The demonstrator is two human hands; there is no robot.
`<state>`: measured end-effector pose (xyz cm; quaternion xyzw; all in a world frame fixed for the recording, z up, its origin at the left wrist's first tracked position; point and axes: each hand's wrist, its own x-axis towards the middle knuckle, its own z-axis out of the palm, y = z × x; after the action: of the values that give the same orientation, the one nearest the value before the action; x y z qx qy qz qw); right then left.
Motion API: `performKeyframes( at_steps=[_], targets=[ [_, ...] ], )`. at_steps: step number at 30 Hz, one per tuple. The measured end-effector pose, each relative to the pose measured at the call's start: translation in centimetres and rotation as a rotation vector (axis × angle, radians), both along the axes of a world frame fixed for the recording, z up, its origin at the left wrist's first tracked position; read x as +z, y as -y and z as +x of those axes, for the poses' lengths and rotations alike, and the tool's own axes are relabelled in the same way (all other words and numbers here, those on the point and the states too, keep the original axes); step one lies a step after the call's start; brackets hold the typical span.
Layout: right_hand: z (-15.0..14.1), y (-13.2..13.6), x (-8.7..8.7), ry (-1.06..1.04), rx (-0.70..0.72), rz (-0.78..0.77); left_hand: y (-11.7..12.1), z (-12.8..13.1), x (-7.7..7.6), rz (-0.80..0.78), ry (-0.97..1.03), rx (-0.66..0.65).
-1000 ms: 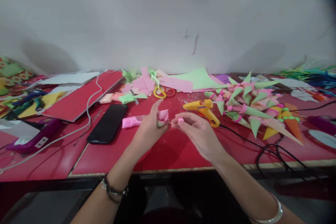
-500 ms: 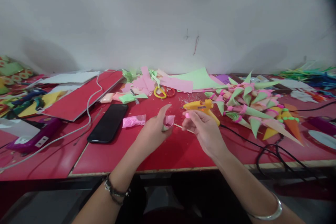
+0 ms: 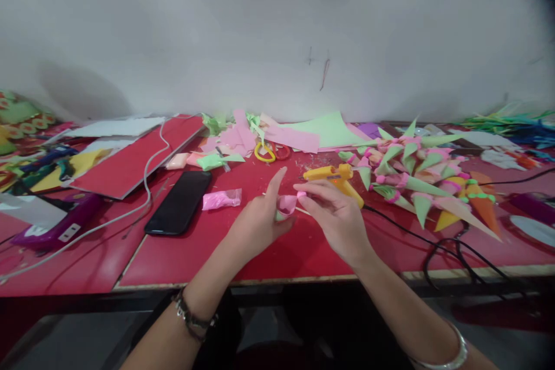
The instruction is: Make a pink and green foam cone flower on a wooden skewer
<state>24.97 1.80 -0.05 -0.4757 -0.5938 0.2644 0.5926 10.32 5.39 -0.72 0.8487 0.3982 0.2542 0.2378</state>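
My left hand (image 3: 258, 222) holds a rolled paper cone (image 3: 287, 206), pink inside and pale green outside, its wide mouth facing up and its thumb raised beside it. Pinched in the fingertips of my right hand (image 3: 340, 217) is a small bright pink clay ball (image 3: 302, 195), right at the cone's rim; whether it touches cannot be made out. Just behind my right hand lies a yellow glue gun (image 3: 332, 173). A pink clay packet (image 3: 222, 199) rests to the left of my left hand. Part of a thin stick shows between the hands.
A black phone (image 3: 178, 203) lies on the red table (image 3: 277, 263). Finished paper cones (image 3: 411, 167) are heaped at the right, near a black cord (image 3: 401, 229). Scissors (image 3: 264, 152) and paper scraps (image 3: 243, 133) sit at the back, before a white partition (image 3: 217, 52). A red board (image 3: 139, 156) and white cable are leftward.
My right hand has moved left with the pink clay ball, up to the paper cone. My left hand and the cone have shifted slightly right.
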Motion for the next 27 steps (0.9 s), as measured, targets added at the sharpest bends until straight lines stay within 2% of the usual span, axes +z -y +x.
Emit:
performKeyframes(
  at_steps=[8,17,22,24,27],
  targets=[
    [-0.01,-0.15,-0.23,-0.031,0.030,-0.017,0.16,0.00,0.43,-0.022,0.016,0.017],
    [-0.27,-0.42,-0.81,-0.103,0.121,-0.107,0.04,0.03,0.55,0.068,0.049,0.029],
    [-0.28,-0.25,-0.62,-0.106,0.099,-0.073,0.22,0.04,0.67,0.030,0.080,0.032],
    [-0.22,-0.25,-0.68,-0.081,0.132,-0.049,0.27,0.14,0.64,0.027,0.076,0.034],
    [-0.20,-0.38,-0.85,-0.063,0.156,-0.056,0.21,0.20,0.50,0.142,0.037,0.059]
  ],
)
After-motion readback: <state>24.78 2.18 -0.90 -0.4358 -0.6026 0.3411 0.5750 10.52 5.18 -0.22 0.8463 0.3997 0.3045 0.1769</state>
